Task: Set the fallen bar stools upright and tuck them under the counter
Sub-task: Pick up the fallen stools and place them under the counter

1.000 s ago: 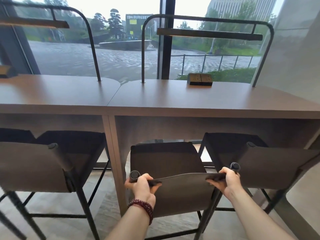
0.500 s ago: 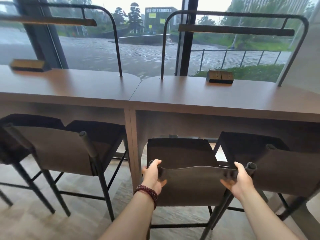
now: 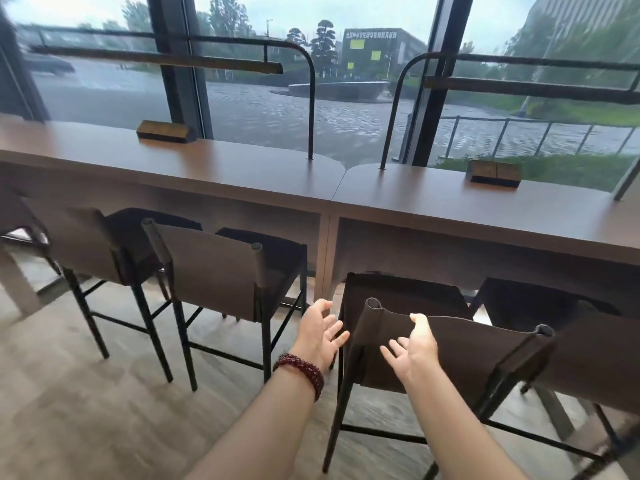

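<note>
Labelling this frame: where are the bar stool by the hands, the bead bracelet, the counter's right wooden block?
bar stool [image 3: 478, 358], head view, backrest fabric.
bead bracelet [image 3: 300, 371], head view, wrist beads.
wooden block [image 3: 493, 173], head view, front face.

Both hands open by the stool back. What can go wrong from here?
1. Neither the left hand nor the right hand has a grip on the nearest stool. Its seat looks only partly under the counter, so it may end up sticking out.
2. The stool to its right stands very close to its right post; a further push might snag the two frames.
</note>
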